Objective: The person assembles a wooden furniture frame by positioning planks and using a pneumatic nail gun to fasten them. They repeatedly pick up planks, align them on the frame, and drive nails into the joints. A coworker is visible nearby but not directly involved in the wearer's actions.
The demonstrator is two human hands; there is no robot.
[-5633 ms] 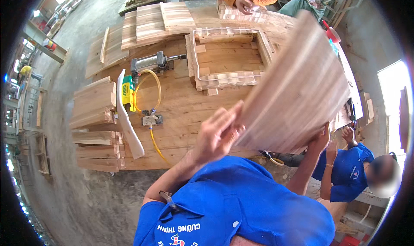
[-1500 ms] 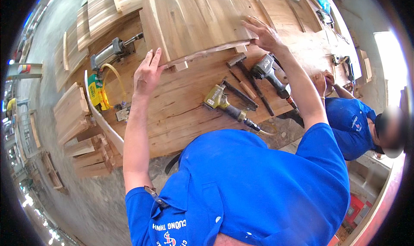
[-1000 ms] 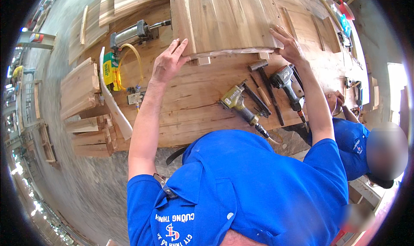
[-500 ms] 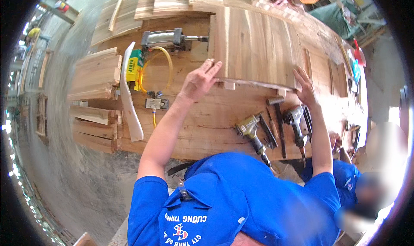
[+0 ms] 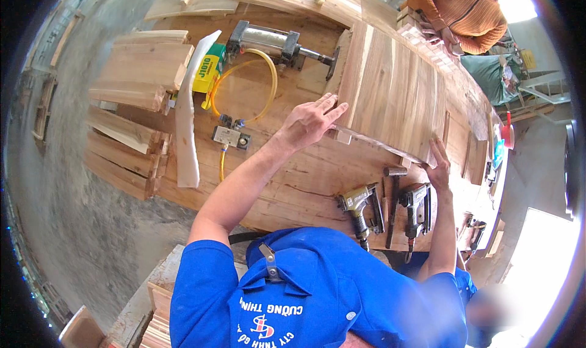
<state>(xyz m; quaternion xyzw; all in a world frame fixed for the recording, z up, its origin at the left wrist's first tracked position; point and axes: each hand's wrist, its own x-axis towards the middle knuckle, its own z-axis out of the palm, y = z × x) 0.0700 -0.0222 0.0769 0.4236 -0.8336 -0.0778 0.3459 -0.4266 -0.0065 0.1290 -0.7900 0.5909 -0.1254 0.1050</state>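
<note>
A wide panel of glued wood strips lies in front of me on the workbench, raised on small wooden blocks. My left hand grips its near left corner, the fingers straight and close together. At the near right corner, my right hand holds the edge with its fingers up along the side; its thumb is partly hidden. Left of the panel lies an air cylinder, its rod pointing at the panel's left side. Two nail guns and a hammer rest close to my right forearm.
A yellow hose loops from the cylinder to a valve. Beside it are a green and yellow box and a white foam strip. Wood boards are stacked at left. A person in orange works at the far side.
The view has swung, and the bench appears tilted, with more of the person in orange showing. Both my hands stay on the same two corners of the panel.
</note>
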